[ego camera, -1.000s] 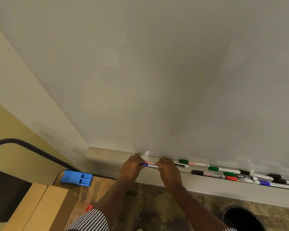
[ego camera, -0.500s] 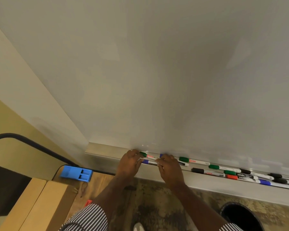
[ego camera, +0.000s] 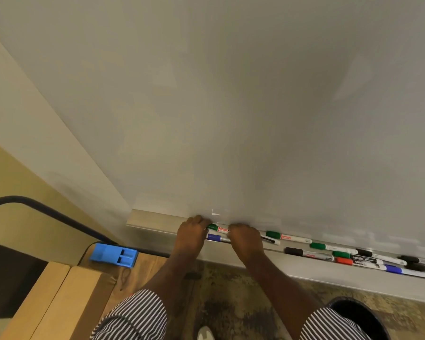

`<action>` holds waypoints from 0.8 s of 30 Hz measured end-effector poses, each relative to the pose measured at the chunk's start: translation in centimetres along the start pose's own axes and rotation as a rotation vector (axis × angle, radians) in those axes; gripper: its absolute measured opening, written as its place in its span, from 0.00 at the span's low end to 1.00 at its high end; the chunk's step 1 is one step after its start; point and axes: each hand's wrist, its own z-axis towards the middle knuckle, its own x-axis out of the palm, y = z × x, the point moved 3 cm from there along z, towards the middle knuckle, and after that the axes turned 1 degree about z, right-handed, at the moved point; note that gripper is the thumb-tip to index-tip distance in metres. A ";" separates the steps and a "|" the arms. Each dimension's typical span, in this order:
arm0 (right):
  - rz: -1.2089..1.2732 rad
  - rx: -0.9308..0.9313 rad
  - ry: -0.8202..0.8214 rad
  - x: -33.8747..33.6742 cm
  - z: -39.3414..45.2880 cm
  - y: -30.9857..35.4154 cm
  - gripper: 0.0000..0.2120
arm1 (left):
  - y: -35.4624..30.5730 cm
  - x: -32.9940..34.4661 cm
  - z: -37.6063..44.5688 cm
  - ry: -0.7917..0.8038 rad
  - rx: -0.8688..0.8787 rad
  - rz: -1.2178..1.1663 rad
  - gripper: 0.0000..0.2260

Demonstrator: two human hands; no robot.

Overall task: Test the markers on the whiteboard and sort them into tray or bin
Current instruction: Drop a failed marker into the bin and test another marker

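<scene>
A blank whiteboard (ego camera: 231, 106) fills most of the view, with a metal marker tray (ego camera: 157, 220) along its lower edge. My left hand (ego camera: 192, 238) and my right hand (ego camera: 245, 240) both grip a blue-capped marker (ego camera: 215, 238) between them, just over the tray's front lip. A green-capped marker (ego camera: 216, 227) lies in the tray behind it. Several more markers, green (ego camera: 288, 237), black (ego camera: 307, 253), red (ego camera: 358, 263) and blue (ego camera: 410, 271), lie in the tray to the right.
A black round bin (ego camera: 361, 317) stands on the floor at lower right. A blue plastic box (ego camera: 113, 255) and a black cable (ego camera: 47, 208) sit at left by a wooden desk (ego camera: 47, 303). Patterned carpet lies below the tray.
Both hands, holding the blue-capped marker, have drawn slightly back from the tray. That exposes the green-capped marker lying behind them.
</scene>
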 end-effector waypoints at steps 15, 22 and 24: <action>0.192 0.018 -0.120 -4.6 -1.7 -0.5 0.09 | -0.2 -1.7 -1.4 -0.179 -0.161 -0.639 0.12; 0.418 0.069 -0.261 -7.8 -4.0 -2.6 0.17 | -2.6 -4.1 -1.9 -0.278 -0.195 -0.906 0.14; 0.510 0.093 -0.315 -8.4 -4.7 -3.1 0.17 | -3.9 -4.8 -2.1 -0.307 -0.176 -0.961 0.14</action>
